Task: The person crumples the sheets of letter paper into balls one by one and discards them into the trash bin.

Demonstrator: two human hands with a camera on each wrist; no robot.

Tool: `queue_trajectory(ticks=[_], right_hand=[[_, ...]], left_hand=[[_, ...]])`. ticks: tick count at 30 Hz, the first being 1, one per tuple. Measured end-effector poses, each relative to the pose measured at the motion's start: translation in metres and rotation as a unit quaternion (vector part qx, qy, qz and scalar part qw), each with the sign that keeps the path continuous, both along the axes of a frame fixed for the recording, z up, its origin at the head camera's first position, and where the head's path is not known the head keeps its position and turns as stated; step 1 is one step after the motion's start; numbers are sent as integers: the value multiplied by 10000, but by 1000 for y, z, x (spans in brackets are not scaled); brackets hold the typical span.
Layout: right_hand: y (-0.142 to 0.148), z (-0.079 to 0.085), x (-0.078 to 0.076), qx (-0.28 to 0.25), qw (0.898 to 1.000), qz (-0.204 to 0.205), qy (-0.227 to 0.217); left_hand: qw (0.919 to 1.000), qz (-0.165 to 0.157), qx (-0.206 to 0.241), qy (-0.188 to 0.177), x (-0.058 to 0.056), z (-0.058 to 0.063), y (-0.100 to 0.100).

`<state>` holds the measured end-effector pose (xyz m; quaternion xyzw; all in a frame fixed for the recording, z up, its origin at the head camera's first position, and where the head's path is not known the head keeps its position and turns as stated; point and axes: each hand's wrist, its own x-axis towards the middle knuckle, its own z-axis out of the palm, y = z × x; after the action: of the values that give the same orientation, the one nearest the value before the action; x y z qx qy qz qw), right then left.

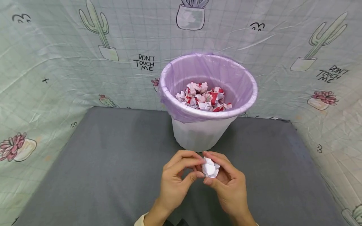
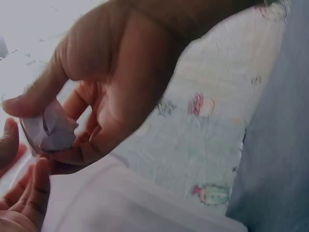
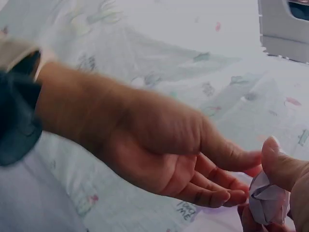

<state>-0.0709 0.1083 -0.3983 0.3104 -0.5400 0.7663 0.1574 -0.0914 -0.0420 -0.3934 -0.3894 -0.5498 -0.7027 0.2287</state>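
Note:
A crumpled white paper ball [image 1: 210,168] is held in front of the bin, between the two hands. My right hand [image 1: 232,185] grips it, thumb on the near side and fingers curled around the far side. From the left, my left hand [image 1: 178,179] holds the ball's edge with thumb and fingertips. In the left wrist view the paper ball [image 2: 50,128] shows between the right thumb and fingers. The right wrist view has the left hand [image 3: 169,150] reaching across to the paper ball [image 3: 268,200], which partly hides the right fingers.
Behind the hands stands a white bin [image 1: 198,133] lined with a purple plastic bag [image 1: 234,73]. Several crumpled red and white papers [image 1: 202,97] lie inside it. A dark grey tabletop [image 1: 118,163] is backed by cactus-print cloth [image 1: 127,28] on the sides and rear.

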Motion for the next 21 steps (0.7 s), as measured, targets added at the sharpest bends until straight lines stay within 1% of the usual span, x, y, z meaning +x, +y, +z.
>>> queue_trajectory(ticks=[4, 8, 12, 16, 19, 21], right_hand=[[2, 1, 0, 247, 9989, -272, 307], [5, 2, -3, 257, 9978, -296, 530], [7, 2, -3, 297, 9973, -380, 555], [4, 3, -1, 327, 9955, -502, 734], [0, 4, -1, 345, 9918, -575, 1087], [-1, 6, -2, 464, 9873, -724, 1337]], left_hand=[[9993, -257, -36, -254, 2, -4, 0], [9983, -460, -189, -305, 4, -2, -1], [9970, -648, -225, -346, 5, 0, 0], [9973, -614, -46, -406, 8, 0, 3], [9978, -515, 106, -396, 9, -1, 5], [9982, -435, 159, -384, 9, -1, 6]])
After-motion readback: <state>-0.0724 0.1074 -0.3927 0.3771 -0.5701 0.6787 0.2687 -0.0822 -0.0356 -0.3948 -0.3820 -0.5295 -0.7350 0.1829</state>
